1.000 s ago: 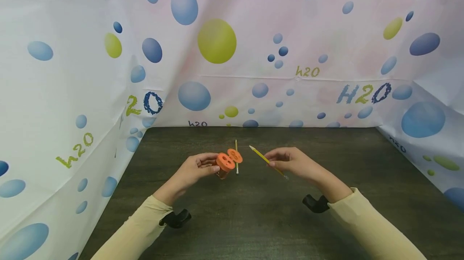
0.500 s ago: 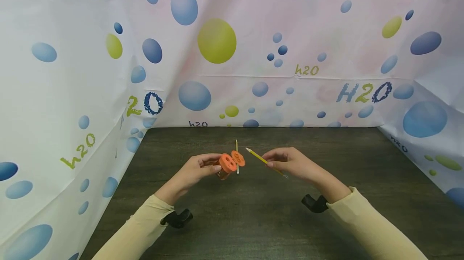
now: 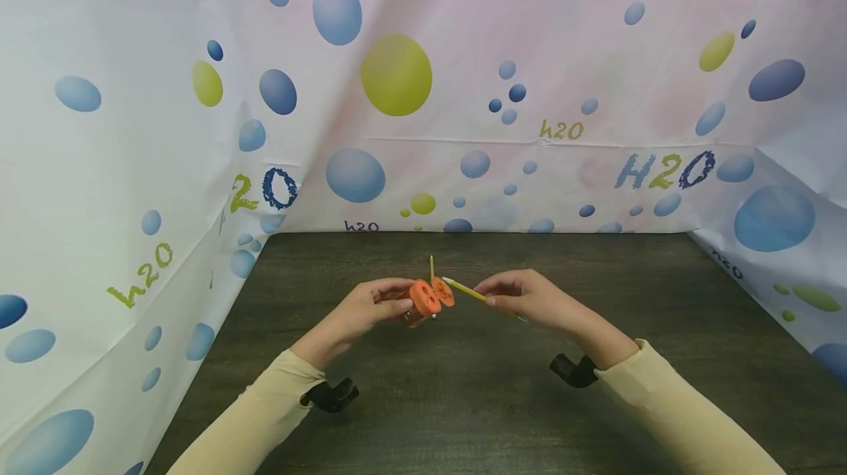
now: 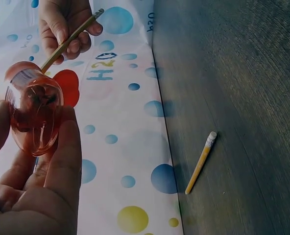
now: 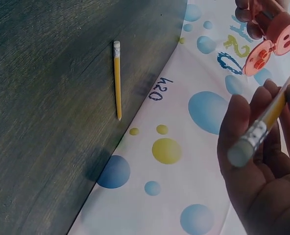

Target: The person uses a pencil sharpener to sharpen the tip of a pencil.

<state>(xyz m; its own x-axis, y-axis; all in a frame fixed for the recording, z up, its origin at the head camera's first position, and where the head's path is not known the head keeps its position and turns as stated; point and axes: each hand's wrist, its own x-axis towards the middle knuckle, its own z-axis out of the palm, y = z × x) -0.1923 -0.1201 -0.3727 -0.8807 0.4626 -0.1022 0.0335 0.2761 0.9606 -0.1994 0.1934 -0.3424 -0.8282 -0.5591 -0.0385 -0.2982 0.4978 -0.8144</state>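
My left hand grips an orange pencil sharpener by its see-through container, which looks to hold dark bits. The sharpener is tilted, its holed top facing right. A round orange lid hangs open beside that top. Between thumb and fingers, my right hand pinches a yellow pencil. In the head view the pencil's sharpened tip overlaps the lid's edge; its eraser end points back toward the right wrist camera. Behind the sharpener, a second yellow pencil lies on the table.
The dark wooden table ends at a white backdrop printed with bubbles and H2O lettering, which also rises at both sides. A black wrist mount sits by the left sleeve, and another black mount by the right.
My left hand has moved slightly right with the sharpener, whose top has turned further to the right. The pencil in my right hand has shifted left and its tip has dropped, closing the gap.
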